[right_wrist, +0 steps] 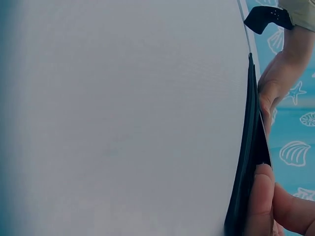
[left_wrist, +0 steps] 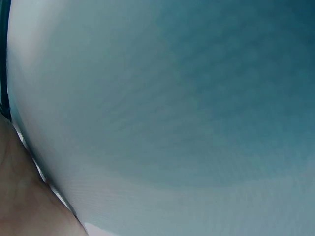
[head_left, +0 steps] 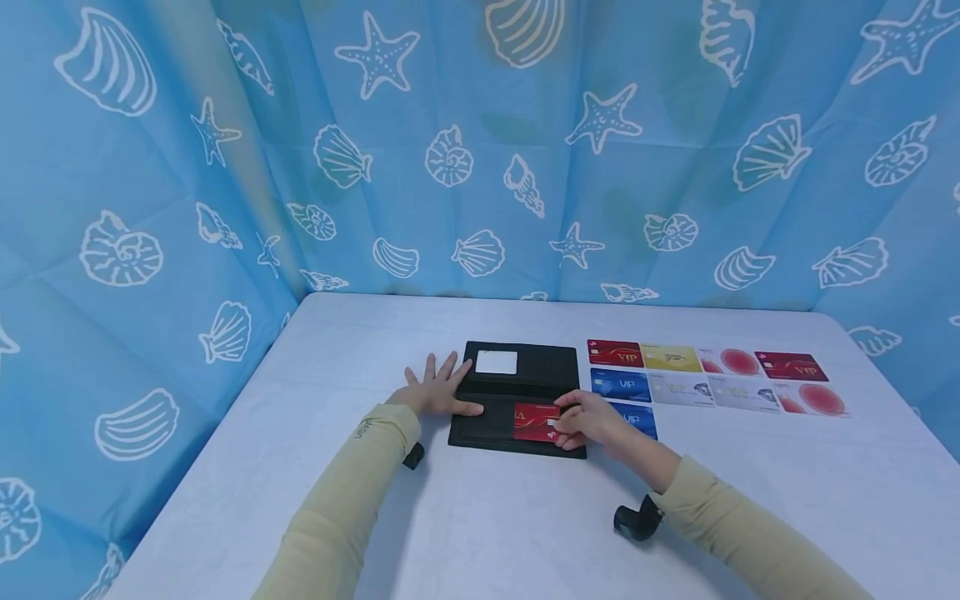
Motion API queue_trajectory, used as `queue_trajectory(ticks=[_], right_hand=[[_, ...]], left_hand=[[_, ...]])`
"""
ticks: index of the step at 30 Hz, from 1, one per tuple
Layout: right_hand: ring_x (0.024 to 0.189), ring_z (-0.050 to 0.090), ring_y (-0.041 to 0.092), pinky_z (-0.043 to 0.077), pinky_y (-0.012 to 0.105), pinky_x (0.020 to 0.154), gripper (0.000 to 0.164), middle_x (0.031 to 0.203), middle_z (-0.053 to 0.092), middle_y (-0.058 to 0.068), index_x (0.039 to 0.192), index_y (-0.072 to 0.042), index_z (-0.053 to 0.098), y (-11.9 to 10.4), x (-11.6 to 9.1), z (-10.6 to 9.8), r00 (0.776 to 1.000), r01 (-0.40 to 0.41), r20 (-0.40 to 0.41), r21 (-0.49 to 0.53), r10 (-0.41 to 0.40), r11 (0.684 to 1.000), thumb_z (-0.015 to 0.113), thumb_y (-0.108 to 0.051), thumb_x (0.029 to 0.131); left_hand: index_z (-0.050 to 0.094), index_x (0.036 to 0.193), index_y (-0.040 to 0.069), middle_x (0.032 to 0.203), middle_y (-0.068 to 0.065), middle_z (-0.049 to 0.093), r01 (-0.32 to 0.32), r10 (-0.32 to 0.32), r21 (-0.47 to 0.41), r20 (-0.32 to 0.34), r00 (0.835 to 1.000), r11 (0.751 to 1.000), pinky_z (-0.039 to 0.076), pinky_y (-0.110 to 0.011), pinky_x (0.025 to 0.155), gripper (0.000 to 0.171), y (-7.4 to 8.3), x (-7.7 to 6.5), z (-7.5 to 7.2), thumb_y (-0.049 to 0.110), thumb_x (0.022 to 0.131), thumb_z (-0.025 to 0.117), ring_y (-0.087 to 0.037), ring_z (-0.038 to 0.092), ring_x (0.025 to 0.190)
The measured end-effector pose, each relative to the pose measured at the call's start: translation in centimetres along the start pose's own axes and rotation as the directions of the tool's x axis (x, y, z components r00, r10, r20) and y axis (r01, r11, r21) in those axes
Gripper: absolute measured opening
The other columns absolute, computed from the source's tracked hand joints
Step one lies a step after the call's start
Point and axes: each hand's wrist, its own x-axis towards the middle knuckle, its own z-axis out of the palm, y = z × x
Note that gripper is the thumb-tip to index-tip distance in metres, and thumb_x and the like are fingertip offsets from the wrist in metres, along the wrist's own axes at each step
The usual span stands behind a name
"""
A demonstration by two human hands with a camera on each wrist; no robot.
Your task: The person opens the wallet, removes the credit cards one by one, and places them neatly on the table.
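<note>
A black wallet lies unfolded on the white table, a white rectangle showing on its far half. My left hand rests with fingers spread on its left side, the thumb across the near half. Between thumb and fingers, my right hand pinches the right end of a red bank card, which lies over the wallet's near half. The right wrist view has the right thumb and fingers at the wallet's edge. Only skin at the left wrist and blurred cloth fill the left wrist view.
Several cards lie in rows right of the wallet, among them a gold card, a blue VIP card and a red VIP card. Another blue card is partly behind my right hand. A blue shell-patterned curtain hangs behind the table.
</note>
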Motion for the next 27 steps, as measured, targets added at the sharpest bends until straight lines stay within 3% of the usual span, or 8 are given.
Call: queue_trajectory(ticks=[27], right_hand=[[0.060,0.065,0.016,0.053,0.025,0.061,0.044,0.087,0.062,0.012,0.124,0.004,0.043,0.6,-1.3,-3.0,1.000,-0.007,0.026,0.025,0.006,1.000,0.062,-0.008,0.086]], left_hand=[[0.002,0.148,0.030,0.154,-0.001,-0.011,0.015,-0.015,-0.012,0.000,1.000,1.000,-0.009,-0.063,0.104,0.092,-0.2,0.8,0.4,0.068,0.078,0.050,-0.033,-0.018,0.138]])
